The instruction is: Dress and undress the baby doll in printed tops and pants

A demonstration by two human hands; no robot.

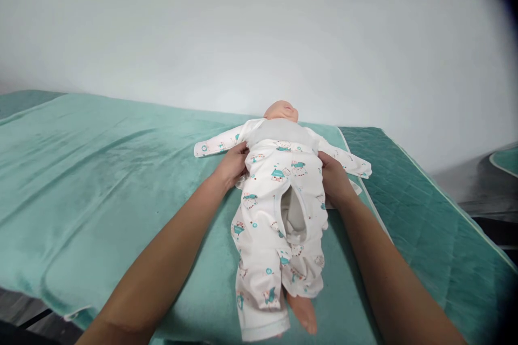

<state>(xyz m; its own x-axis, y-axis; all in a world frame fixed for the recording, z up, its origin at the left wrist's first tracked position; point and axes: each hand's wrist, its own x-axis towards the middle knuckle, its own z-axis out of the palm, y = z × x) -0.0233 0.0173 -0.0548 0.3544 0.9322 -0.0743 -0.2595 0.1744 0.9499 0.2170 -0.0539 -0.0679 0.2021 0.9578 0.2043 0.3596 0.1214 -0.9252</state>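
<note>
A baby doll [282,110] lies on its back, head at the far end, one bare foot [302,314] showing at the near end. It wears a white printed long-sleeved top [220,142] and white printed open-crotch pants [279,164], pulled high over its torso. My left hand [234,164] is closed on the left side of the pants near the waistband, fingertips partly hidden by the cloth. On the opposite side my right hand [335,179] grips the pants' edge the same way, its fingers tucked mostly out of sight. The far-left pant leg covers the other foot almost wholly.
A light green blanket [101,188] lies under the doll, with shallow wrinkles at the left. Darker quilted green padding [429,215] extends to the right. A white wall [243,43] rises behind the far edge. The front-left bed edge drops to a dark floor [20,310].
</note>
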